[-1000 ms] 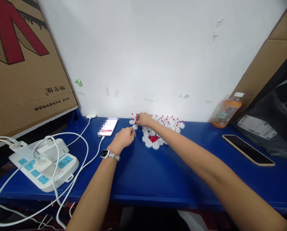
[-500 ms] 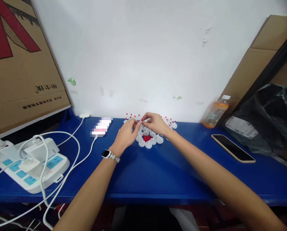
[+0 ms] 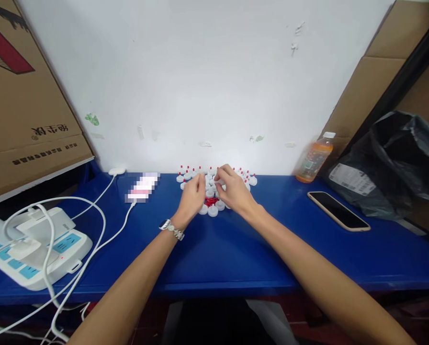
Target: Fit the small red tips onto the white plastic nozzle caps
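Both hands were held over a cluster of small white caps (image 3: 214, 208) w/ red tips, set at the far edge of the blue table (image 3: 236, 249), right against the white wall (image 3: 214, 72). The left hand (image 3: 192, 200) was seen w/ fingers curled and tips drawn together near the far-left part of the cluster; whether a piece was pinched there could not be told, too small. The right hand (image 3: 232, 191) was placed just beside it, fingers bent and thumb and forefinger brought close at the cluster's middle; a tiny piece may have been nipped betw. them, but that could not be made out. The two hands were nearly touching at the fingertips. A small heap of loose red bits (image 3: 210, 201) was seen betw. the hands, ringed by white caps. A wristwatch (image 3: 170, 228) was worn on the left wrist. To the left, a phone (image 3: 143, 188) was lying on charge, its white cable (image 3: 116, 230) run toward a power strip (image 3: 38, 251) at the near-left. To the right, an orange drink bottle (image 3: 314, 158) was stood by the wall, a dark phone (image 3: 338, 211) was laid flat near it, and a black plastic bag (image 3: 394, 163) was seen far right. Cardboard boxes (image 3: 28, 105) were leaned at both sides.
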Demonstrator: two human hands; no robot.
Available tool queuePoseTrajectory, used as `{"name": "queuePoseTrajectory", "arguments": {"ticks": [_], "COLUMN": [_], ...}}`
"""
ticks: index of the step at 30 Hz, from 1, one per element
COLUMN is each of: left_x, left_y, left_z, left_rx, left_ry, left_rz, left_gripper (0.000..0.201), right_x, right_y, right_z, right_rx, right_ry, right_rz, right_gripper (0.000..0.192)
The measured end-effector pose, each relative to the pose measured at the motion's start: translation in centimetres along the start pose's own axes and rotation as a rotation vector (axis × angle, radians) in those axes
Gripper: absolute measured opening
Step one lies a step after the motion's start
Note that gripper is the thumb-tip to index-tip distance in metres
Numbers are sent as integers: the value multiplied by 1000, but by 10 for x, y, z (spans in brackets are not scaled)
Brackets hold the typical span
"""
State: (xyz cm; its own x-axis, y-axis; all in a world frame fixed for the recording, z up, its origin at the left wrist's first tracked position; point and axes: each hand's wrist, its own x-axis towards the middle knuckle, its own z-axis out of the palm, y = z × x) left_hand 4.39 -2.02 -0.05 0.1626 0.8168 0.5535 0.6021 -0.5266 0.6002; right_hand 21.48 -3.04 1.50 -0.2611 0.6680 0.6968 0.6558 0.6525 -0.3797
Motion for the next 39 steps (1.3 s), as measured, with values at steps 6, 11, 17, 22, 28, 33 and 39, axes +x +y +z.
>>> {"name": "queuePoseTrajectory", "arguments": {"ticks": [6,11,17,22,28,33,39], "left_x": [-3,-5,5,5,-6,-7,-3], "left_y": [-13,-17,-37,-67,-81,-77,-65], "left_z": [-13,-18,-54,-64,-54,-55,-58], "left_rx": [306,297,161,361,437,450,431], "left_ry": [-154,-238,1,-108,-179,-193,-161], "left_rz": [192,172,20,-158,-197,-187,-148], "left_gripper": [40,47,44,29,21,25,25], "right_x": [-3,-1,22,49,70,88,89], "right_y": [24,19,-2,-10,1,-3,-7], "right_z": [2,7,18,59,87,105,108], "right_rx": [24,14,243,223,-127,-321,-188], "right_ry": [68,88,-88,-311,-549,-464,-382], "right_rz": [169,238,244,112,39,130,171], "right_gripper": [7,9,8,8,6,35,14]}}
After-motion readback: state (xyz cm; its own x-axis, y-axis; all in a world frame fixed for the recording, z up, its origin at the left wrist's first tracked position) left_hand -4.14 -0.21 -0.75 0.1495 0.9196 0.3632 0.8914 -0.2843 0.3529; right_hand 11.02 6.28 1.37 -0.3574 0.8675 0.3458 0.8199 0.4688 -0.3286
